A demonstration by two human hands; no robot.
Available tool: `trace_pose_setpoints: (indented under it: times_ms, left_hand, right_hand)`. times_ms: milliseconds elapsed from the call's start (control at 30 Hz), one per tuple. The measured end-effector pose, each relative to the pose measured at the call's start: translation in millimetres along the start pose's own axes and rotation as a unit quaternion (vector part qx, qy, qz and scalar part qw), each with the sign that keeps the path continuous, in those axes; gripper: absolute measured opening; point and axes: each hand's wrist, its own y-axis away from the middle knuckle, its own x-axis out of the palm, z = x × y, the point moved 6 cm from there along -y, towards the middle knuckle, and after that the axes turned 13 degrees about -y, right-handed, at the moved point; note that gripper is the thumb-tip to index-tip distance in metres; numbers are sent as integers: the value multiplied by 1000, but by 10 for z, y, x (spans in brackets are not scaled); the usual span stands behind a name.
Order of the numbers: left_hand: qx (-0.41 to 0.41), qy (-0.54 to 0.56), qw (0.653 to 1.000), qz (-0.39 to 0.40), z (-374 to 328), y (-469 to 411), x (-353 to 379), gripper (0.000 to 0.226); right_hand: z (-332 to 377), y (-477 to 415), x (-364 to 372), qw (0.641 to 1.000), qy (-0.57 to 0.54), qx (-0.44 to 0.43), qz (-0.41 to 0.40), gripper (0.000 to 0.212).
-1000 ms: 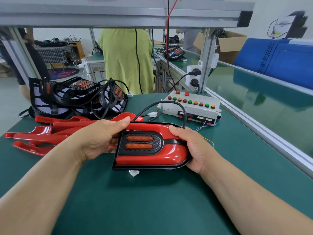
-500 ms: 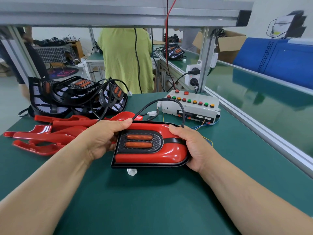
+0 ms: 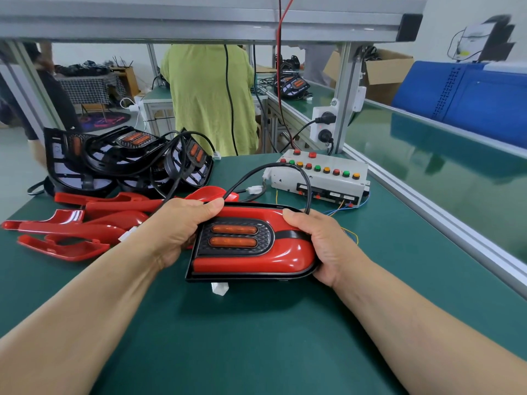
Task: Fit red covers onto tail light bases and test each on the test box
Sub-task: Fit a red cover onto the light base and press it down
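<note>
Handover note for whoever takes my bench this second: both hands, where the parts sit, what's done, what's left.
Hands: left hand and right hand each grip an end of one tail light, red cover on its base.
Test box behind it, right; loose red covers and bare bases piled left.
Done: this cover looks seated.
Left: test it on the box, then cover the rest.

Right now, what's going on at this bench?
A person holds one tail light over the green table, red cover seated on its black base. The left hand grips the square end, the right hand the rounded end. Its black cable loops up behind. The test box sits beyond; whether the light is plugged in, I cannot tell. Loose red covers and bare bases lie piled left.
</note>
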Motion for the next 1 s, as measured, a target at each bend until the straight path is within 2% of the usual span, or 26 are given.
trace_pose_setpoints:
  times_ms: [133,233,333,467,600,667,733,767,833,867,900,967,1000]
  left_hand:
    - [5,-7,1000,1,9,-7,-21,61]
    - [11,-15,1000,2,-3,-3,-33,52]
    - [13,-22,1000,10,-18,7,-37,59]
    - [15,-29,999,7,-23,16,-45,60]
    - [13,-45,999,10,-37,31,-24,41]
    - [31,-86,996,14,-61,13,-53,46]
    - [52,-140,989,-26,-108,-11,-162,56]
    - [54,-159,984,-62,-126,-20,-262,53]
    - [63,-204,973,-90,-136,-22,-444,32]
    - [71,-255,963,-54,-127,-7,-467,21]
    - [74,-318,945,3,-100,17,-440,20]
    - [66,-407,904,113,-8,89,-325,31]
    - [64,-420,894,144,5,126,-257,36]
  right_hand:
    - [8,8,13,1000,-2,-7,3,12]
    - [9,13,23,1000,-5,-9,9,12]
    - [3,11,20,1000,-8,-8,13,13]
    - [-5,8,22,1000,-6,-2,21,28]
    - [-14,-7,19,1000,-8,16,25,32]
    - [-15,-10,21,999,-6,23,26,38]
    - [-9,-7,26,999,-2,25,21,48]
    - [-3,-5,24,1000,-1,26,17,55]
    - [2,-3,17,999,-4,32,13,66]
    - [2,-1,14,999,-12,37,14,66]
    - [4,-1,12,999,-25,42,18,62]
    - [10,-4,13,997,-53,51,28,54]
    - [13,-7,15,996,-63,54,32,52]
